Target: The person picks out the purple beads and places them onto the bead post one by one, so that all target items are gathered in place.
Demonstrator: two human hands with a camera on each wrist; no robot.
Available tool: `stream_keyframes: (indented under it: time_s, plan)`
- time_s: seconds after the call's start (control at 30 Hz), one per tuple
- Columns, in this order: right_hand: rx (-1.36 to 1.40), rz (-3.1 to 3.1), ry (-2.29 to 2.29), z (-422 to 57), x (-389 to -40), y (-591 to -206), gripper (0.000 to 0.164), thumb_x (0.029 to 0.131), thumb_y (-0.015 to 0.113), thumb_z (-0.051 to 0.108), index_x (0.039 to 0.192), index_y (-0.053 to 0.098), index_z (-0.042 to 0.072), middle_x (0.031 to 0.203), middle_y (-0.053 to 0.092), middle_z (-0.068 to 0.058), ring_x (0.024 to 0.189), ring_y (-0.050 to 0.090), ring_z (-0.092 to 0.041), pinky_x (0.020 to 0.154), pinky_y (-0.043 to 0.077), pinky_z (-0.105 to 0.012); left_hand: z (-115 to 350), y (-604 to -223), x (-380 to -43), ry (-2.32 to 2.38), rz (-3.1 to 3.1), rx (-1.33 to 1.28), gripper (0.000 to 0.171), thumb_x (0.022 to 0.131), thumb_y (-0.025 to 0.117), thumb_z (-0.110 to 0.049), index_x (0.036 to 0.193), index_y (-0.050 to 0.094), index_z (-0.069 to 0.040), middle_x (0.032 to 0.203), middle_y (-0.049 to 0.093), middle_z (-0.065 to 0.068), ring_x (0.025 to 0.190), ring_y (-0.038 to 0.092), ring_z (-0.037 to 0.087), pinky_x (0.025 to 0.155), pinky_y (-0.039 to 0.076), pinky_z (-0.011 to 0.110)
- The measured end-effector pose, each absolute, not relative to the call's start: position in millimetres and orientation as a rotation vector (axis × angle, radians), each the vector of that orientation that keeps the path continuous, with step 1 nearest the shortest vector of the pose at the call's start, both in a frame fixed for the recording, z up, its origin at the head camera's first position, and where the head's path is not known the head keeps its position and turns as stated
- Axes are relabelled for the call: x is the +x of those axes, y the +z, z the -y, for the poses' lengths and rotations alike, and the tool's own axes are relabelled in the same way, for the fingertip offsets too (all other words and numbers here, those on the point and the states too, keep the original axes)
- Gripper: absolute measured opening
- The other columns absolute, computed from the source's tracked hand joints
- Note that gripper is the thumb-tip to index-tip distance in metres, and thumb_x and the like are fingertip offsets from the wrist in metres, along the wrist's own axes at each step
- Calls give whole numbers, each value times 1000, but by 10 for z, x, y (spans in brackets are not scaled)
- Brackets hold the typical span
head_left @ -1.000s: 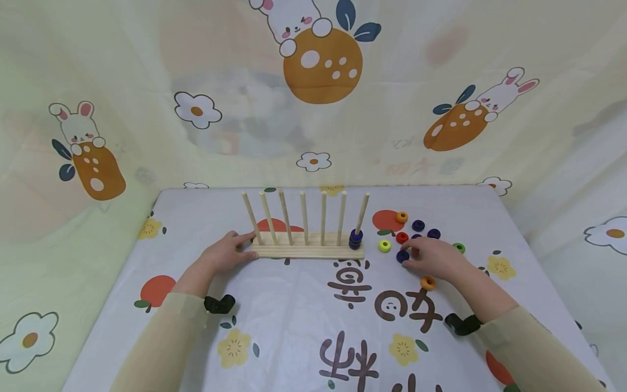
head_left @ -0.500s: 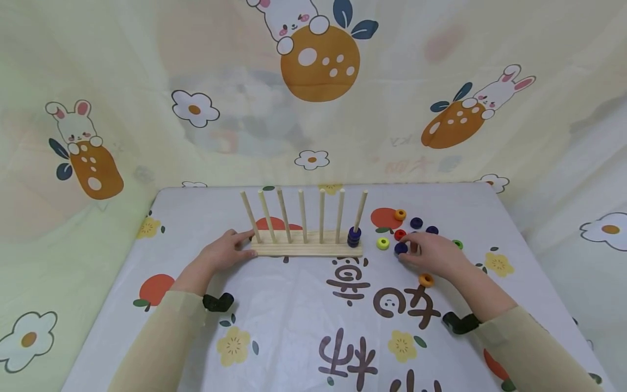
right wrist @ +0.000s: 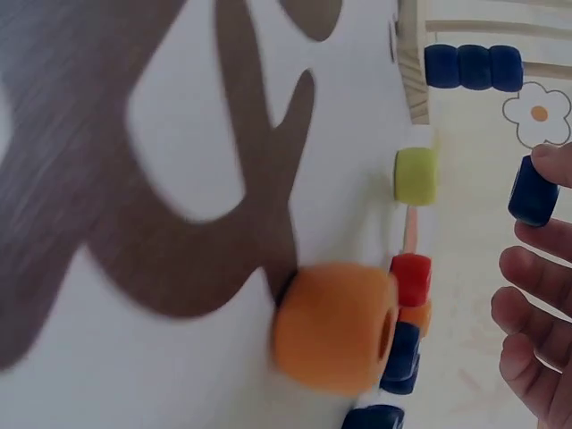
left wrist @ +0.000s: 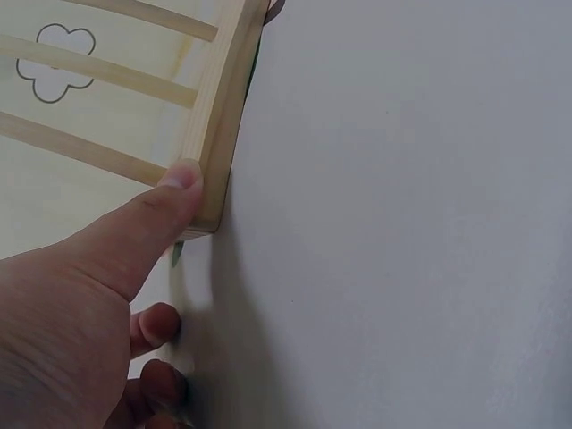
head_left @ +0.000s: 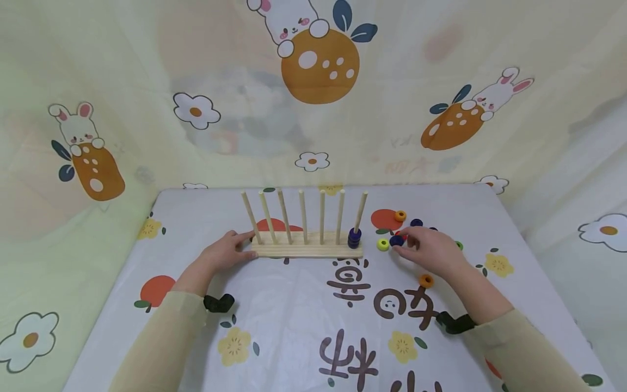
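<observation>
A wooden peg rack (head_left: 307, 250) with several upright pegs stands on the table. At its left end my left hand (head_left: 225, 253) grips the base, the thumb (left wrist: 183, 175) lying on the base's edge by the end peg. Three dark blue beads (right wrist: 474, 68) are stacked on the rightmost peg. Right of the rack, my right hand (head_left: 433, 251) pinches another dark blue bead (right wrist: 534, 191) between thumb and index finger, raised off the table. Its other fingers are loosely bent. In the head view this bead partly covers a red bead (right wrist: 411, 280).
Around my right hand lie loose beads: a yellow-green one (head_left: 383, 244), an orange one (head_left: 400, 216) at the back, another orange one (head_left: 426, 281) in front, a green one (head_left: 459, 245) and dark blue ones (head_left: 416, 222). A patterned cloth (head_left: 274, 326) covers the table.
My right hand has lifted the dark blue bead off the table and moved it slightly left and away from me. The left hand and rack have stayed in place.
</observation>
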State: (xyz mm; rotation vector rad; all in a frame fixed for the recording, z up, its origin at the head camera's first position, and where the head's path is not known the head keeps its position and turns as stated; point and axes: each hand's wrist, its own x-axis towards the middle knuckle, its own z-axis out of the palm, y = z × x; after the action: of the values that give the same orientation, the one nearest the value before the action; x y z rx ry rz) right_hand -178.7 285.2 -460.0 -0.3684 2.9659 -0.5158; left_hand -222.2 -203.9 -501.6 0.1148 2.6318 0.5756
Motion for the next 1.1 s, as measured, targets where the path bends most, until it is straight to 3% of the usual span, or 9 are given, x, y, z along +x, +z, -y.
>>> stream_keyframes:
  time_s: [0.27,0.63,1.1]
  plan:
    - [-370,-3051,-514,-2778,-1774,-4554,33,89,73,38,106,68,10,75,55,0,68,49,-19,59,41,-33,2018,-5038,-2202,579,-2618,148,76,88,68,-55,154,38,-32,120,46,11,104,48,28,88,43,48]
    - [-397,-3114,-586,-2613,-1855,-4363,35,90,71,38,110,67,9,85,61,-4,76,52,-21,63,44,-35,2038,-5052,-2211,580,-2627,152,76,88,68,-55,154,37,-33,115,47,10,100,48,28,82,42,44]
    - [-391,-3163,-781,-2412,-1897,-4139,47,93,67,39,128,61,7,96,62,-8,87,55,-26,69,47,-38,2065,-5032,-2236,573,-2631,151,76,87,68,-57,153,39,-33,119,47,11,102,48,28,86,44,46]
